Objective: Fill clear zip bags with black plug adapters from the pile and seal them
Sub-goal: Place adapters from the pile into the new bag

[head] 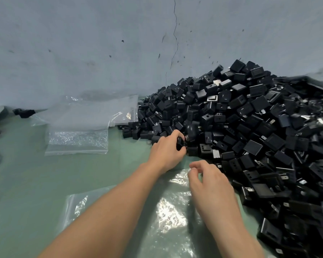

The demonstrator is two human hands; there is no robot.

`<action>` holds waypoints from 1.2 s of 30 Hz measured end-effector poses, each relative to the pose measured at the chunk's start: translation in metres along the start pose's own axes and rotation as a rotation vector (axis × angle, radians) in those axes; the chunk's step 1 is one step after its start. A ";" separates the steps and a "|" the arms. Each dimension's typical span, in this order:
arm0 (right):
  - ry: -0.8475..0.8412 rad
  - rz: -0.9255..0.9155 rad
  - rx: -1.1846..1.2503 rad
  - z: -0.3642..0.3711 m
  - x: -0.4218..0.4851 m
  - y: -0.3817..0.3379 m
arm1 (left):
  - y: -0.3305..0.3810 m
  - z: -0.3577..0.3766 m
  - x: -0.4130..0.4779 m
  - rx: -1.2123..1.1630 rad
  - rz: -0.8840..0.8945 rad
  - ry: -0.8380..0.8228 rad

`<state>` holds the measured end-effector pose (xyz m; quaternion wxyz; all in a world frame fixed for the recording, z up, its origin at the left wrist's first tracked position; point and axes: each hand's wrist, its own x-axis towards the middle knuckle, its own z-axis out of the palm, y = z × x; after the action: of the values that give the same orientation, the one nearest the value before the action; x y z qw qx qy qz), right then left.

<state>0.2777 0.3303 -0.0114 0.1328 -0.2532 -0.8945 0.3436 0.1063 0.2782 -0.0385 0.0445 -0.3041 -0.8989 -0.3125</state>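
Just at the near edge of the pile (250,127), the left hand (166,151) has its fingers curled round a black plug adapter (180,143), thumb on the near side, and grips it against the heap. The right hand (211,185) sits nearer the person and a little to the right of the left one. Its fingers are bent, and thumb and forefinger seem to pinch the top edge of a clear zip bag (168,211), though the film is too glassy to be sure how much of it they hold.

The bag lies flat on the green desk (26,183) under both forearms. Its long axis runs from the mouth at the right fingertips back toward the person and leftward. So the mouth lies between the two hands, just short of the gripped adapter. The left hand is the one nearer the pile, and the right is the one on the bag.

The likely next move is a short draw of the adapter back and slightly rightward to that mouth, which probably needs spreading wider first. Spare bags (78,140) lie well to the left of the left hand.
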 end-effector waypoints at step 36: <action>-0.536 -0.357 0.104 0.107 -0.098 -0.113 | -0.110 -0.198 -0.264 -2.087 -0.720 0.404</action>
<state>0.2752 0.1470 -0.0186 -0.0364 0.0140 -0.9091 0.4148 0.2356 -0.0437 -0.0098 -0.1800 0.1413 -0.2087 -0.9508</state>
